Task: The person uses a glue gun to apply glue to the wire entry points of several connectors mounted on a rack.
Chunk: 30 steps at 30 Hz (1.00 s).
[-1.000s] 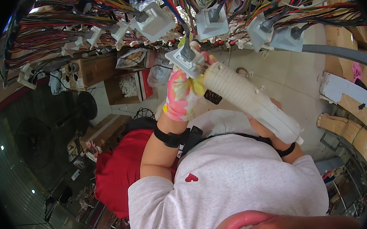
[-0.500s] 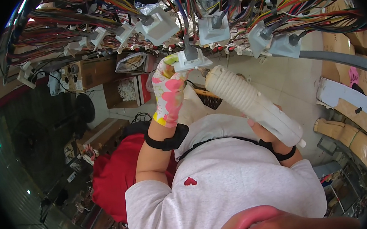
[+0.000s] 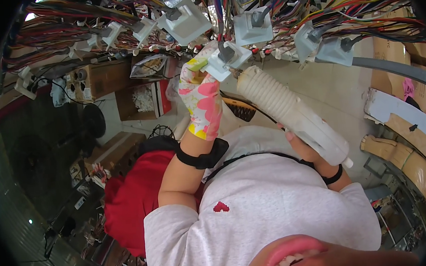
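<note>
White plastic makes up the square housing [image 3: 219, 67] near the middle of the view, hanging at the lower end of a wire bundle, tilted, with a grey sleeved plug [image 3: 225, 52] standing out of its upward face. The left hand [image 3: 201, 93], in a floral glove of pink, yellow and white, steadies it from the left; its fingers close on the housing's edge, though their tips are hidden behind it. The bare right hand [image 3: 301, 147] grips the rear of an off-white power tool with a ribbed nose [image 3: 292, 111]; most of its fingers are behind the body, so their exact wrap cannot be told. The tool's metal tip [image 3: 236, 72] points at the housing's lower right edge, and whether it touches cannot be told.

As far as can be judged, the work on this housing is underway: the plug is in place and the tool is lined up, but nothing shows whether that edge is finished. Similar housings, one at the upper left [image 3: 187, 25] and another at the right [image 3: 335, 53], also carry grey plugs; which of them are complete cannot be seen.
</note>
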Motion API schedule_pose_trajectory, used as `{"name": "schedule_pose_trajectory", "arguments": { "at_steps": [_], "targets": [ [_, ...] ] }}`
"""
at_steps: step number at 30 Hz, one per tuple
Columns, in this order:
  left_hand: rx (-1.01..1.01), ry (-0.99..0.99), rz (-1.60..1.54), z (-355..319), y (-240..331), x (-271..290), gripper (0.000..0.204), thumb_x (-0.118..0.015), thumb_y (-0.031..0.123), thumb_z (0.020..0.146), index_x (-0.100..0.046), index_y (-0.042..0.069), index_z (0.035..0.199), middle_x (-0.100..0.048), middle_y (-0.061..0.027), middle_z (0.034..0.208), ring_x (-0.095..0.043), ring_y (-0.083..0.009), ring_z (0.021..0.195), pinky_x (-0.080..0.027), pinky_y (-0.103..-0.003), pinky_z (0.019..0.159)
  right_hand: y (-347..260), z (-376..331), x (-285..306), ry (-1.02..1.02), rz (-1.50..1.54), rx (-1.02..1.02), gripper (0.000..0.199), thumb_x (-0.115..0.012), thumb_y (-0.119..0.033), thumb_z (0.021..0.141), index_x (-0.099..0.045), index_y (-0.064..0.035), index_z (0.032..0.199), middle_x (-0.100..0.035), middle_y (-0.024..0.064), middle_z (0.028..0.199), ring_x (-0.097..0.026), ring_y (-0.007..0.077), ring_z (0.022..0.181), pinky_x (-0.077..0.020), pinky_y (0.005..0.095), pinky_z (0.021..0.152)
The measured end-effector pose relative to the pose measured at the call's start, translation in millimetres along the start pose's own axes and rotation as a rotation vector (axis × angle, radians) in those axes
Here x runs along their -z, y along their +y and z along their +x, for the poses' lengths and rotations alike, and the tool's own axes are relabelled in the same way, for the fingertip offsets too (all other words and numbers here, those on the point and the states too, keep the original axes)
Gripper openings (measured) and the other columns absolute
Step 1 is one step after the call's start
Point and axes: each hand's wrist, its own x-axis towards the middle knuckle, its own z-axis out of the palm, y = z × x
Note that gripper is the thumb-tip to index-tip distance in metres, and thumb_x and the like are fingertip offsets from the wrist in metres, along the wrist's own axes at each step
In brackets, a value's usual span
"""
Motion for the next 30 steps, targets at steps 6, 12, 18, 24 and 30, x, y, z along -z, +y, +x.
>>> {"name": "schedule_pose_trajectory", "arguments": {
  "at_steps": [6, 12, 18, 24, 30],
  "targets": [
    [-0.015, 0.042, -0.025, -2.2, 1.4, -0.8, 0.037, -0.063, -0.003, 0.080, -0.054, -0.003, 0.116, -0.057, -0.0161, 0.121, -0.057, -0.0238, 0.110, -0.046, -0.035, 0.095, -0.5, -3.5, 0.6, -0.027, -0.014, -0.077, 0.024, -0.059, -0.005, 0.085, -0.062, 0.0003, 0.108, -0.068, 0.0094, 0.093, -0.064, 0.0195, 0.088, -0.0494, 0.0308, 0.080],
    [-0.024, 0.054, -0.049, -2.7, 5.4, -5.1, 0.040, -0.066, -0.004, 0.078, -0.055, -0.003, 0.116, -0.057, -0.0170, 0.120, -0.058, -0.0242, 0.109, -0.047, -0.034, 0.094, -2.9, 1.7, -2.4, 0.029, 0.055, -0.087, 0.029, -0.065, -0.006, 0.069, -0.063, -0.0021, 0.098, -0.063, 0.0158, 0.088, -0.062, 0.0329, 0.075, -0.0513, 0.0356, 0.066],
    [-0.059, 0.032, -0.018, -2.9, 5.0, -5.4, 0.036, -0.065, -0.004, 0.078, -0.057, -0.003, 0.113, -0.059, -0.0166, 0.119, -0.059, -0.0226, 0.108, -0.046, -0.033, 0.094, -1.8, 1.5, -2.1, 0.007, 0.050, -0.073, 0.025, -0.062, -0.004, 0.076, -0.062, -0.0003, 0.101, -0.065, 0.0130, 0.089, -0.063, 0.0270, 0.080, -0.0506, 0.0338, 0.072],
    [-0.003, 0.044, -0.012, -3.9, 5.3, -5.6, 0.035, -0.065, -0.004, 0.079, -0.057, -0.004, 0.113, -0.059, -0.0169, 0.120, -0.058, -0.0227, 0.108, -0.045, -0.033, 0.095, 15.1, -10.6, -11.1, 0.074, -0.066, -0.032, 0.022, -0.066, -0.004, 0.069, -0.064, -0.0023, 0.091, -0.063, 0.0160, 0.083, -0.061, 0.0339, 0.070, -0.0504, 0.0387, 0.061],
    [-0.056, 0.047, 0.045, -5.3, 8.2, -7.1, 0.035, -0.065, -0.003, 0.080, -0.056, -0.004, 0.114, -0.059, -0.0175, 0.120, -0.058, -0.0230, 0.109, -0.045, -0.034, 0.095, 14.8, -5.8, -9.1, 0.119, -0.064, 0.025, 0.020, -0.066, -0.001, 0.070, -0.064, -0.0019, 0.090, -0.062, 0.0155, 0.081, -0.061, 0.0331, 0.069, -0.0505, 0.0384, 0.059]
  ]
}}
